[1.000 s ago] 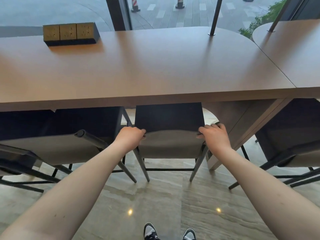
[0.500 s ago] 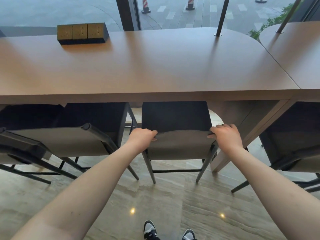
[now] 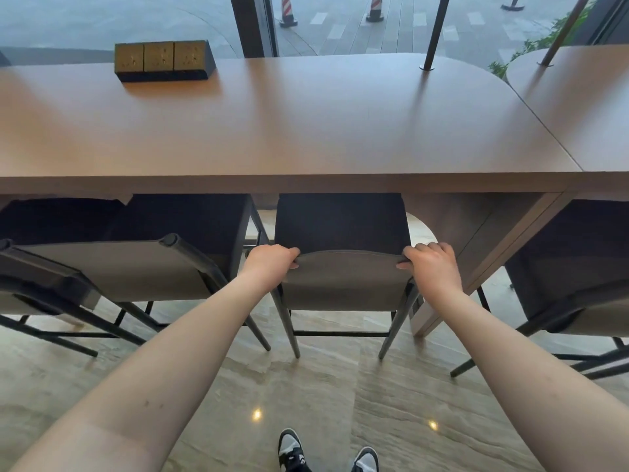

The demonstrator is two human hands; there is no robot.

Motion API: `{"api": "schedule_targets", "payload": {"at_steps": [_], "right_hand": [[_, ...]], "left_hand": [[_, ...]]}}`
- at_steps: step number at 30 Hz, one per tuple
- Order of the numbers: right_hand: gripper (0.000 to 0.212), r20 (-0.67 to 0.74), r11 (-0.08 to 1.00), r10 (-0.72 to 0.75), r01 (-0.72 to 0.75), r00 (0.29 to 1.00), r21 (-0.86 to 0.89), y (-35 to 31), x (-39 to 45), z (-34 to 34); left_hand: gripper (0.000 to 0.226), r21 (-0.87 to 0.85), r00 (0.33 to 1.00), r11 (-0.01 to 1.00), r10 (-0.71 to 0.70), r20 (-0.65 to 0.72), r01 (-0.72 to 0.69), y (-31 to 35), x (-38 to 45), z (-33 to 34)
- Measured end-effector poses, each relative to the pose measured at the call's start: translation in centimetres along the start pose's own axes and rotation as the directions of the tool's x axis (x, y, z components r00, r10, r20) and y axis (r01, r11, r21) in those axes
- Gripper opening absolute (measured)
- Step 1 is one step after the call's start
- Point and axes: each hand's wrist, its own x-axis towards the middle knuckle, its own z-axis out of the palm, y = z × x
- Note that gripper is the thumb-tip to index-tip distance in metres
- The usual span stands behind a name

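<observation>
A chair (image 3: pixel 343 281) with a grey backrest and dark seat stands tucked under the long brown table (image 3: pixel 306 131), straight in front of me. My left hand (image 3: pixel 270 262) grips the backrest's top left corner, fingers curled over its upper edge. My right hand (image 3: pixel 430 262) grips the top right corner the same way. The chair's seat reaches under the table's front edge, and its thin dark legs rest on the stone floor.
A second chair (image 3: pixel 112 267) stands close on the left, a third (image 3: pixel 578 284) on the right. A gold-faced socket block (image 3: pixel 163 61) sits on the table's far left. Thin dark poles (image 3: pixel 434 32) rise from the tabletop. Another table (image 3: pixel 592 103) adjoins at the right. My shoes (image 3: pixel 326 451) are below.
Both hands keep their grip on the backrest. The chair and hands sit slightly further right and higher in view, as my head has shifted a little.
</observation>
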Motion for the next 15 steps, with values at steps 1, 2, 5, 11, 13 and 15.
{"api": "schedule_targets", "payload": {"at_steps": [1, 2, 5, 11, 13, 15], "right_hand": [[0.018, 0.008, 1.0, 0.002, -0.002, 1.0, -0.01, -0.1, -0.2, 0.1], [0.019, 0.021, 1.0, 0.007, -0.007, 1.0, -0.02, -0.2, -0.2, 0.1], [0.033, 0.041, 1.0, 0.018, -0.018, 0.999, 0.0, -1.1, -0.4, -0.3], [0.052, -0.046, 0.971, -0.127, 0.133, 0.991, 0.197, -8.1, -1.2, -1.5], [0.053, -0.085, 0.954, -0.165, 0.181, 0.983, 0.238, -11.5, -1.3, -1.4], [0.056, -0.123, 0.942, -0.195, 0.221, 0.973, 0.254, -15.2, -0.8, -1.1]], "left_hand": [[0.023, -0.015, 1.0, 1.0, 0.003, 0.002, -0.003, 0.1, -0.3, 0.0], [0.024, -0.036, 1.0, 0.999, 0.008, -0.007, -0.008, 0.1, -0.6, 0.1], [0.044, -0.138, 0.994, 0.988, 0.049, -0.101, -0.063, -0.3, -1.8, 0.2], [0.06, -0.213, 0.919, 0.966, 0.051, -0.39, -0.144, -5.3, -5.7, 0.2], [0.061, -0.199, 0.885, 0.971, 0.023, -0.465, -0.13, -8.1, -6.8, 0.3], [0.062, -0.192, 0.849, 0.976, -0.015, -0.529, -0.103, -11.4, -7.6, 0.6]]}}
